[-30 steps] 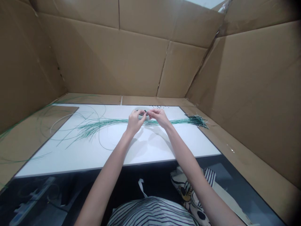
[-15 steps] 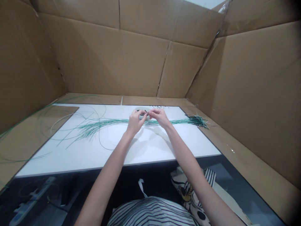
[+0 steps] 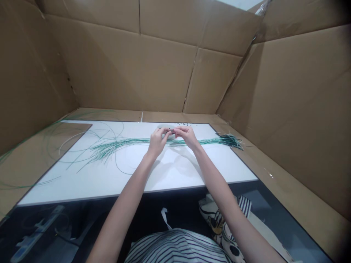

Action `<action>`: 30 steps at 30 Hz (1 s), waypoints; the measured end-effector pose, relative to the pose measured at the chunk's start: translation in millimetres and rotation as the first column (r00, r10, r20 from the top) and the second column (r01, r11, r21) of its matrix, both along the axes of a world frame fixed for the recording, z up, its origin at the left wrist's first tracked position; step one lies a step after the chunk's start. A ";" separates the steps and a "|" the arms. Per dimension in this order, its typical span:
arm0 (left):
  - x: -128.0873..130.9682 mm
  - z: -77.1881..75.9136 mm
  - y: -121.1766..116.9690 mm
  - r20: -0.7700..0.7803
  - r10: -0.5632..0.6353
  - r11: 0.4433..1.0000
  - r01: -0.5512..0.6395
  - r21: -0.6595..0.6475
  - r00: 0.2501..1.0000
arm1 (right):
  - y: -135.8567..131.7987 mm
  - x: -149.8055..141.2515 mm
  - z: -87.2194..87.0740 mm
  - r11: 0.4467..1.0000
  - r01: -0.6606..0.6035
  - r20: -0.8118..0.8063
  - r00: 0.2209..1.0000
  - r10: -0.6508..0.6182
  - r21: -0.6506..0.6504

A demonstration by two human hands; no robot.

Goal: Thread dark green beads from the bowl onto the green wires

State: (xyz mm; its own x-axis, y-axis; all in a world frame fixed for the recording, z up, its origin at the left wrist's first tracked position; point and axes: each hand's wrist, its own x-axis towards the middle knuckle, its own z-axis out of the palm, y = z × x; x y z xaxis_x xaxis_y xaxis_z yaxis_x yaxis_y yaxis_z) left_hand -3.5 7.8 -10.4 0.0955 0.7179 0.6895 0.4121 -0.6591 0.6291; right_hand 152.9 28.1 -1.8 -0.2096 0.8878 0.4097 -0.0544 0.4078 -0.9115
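My left hand (image 3: 157, 140) and my right hand (image 3: 187, 136) meet over the far middle of the white board, fingertips almost touching. Each is closed in a pinch. Something small and dark shows between the fingertips, too tiny to name. Just beneath them is a small pale bowl (image 3: 172, 137) with dark bits in it, partly covered by my fingers. A long bundle of thin green strands (image 3: 131, 141) runs crosswise under both hands. It fans out loosely on the left, and its dense dark end (image 3: 230, 141) lies at the right edge of the board.
Several black bead-like specks (image 3: 184, 124) lie scattered behind my right hand. Cardboard walls (image 3: 170, 73) enclose the white board (image 3: 175, 171) at the back and sides. Loose strands curl over the left cardboard (image 3: 41, 157). A power strip (image 3: 38, 233) sits below the board at left.
My hands stay over the bowl, with only slight shifts of the fingers. The right fingertips have moved a little to the right. The strands and board look the same.
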 end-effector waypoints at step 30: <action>-1.9 -4.3 4.2 -0.091 0.032 0.999 -0.033 -0.009 0.995 | -5.2 0.8 5.7 0.986 0.072 0.209 0.973 -0.103 0.152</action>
State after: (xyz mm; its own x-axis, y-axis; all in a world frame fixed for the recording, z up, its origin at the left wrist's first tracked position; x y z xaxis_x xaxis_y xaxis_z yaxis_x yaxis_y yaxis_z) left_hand -5.3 12.0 -14.8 0.1337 0.7287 0.6717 0.4885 -0.6382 0.5951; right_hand 153.7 22.9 3.9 -0.2310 0.8422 0.4872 0.1781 0.5289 -0.8298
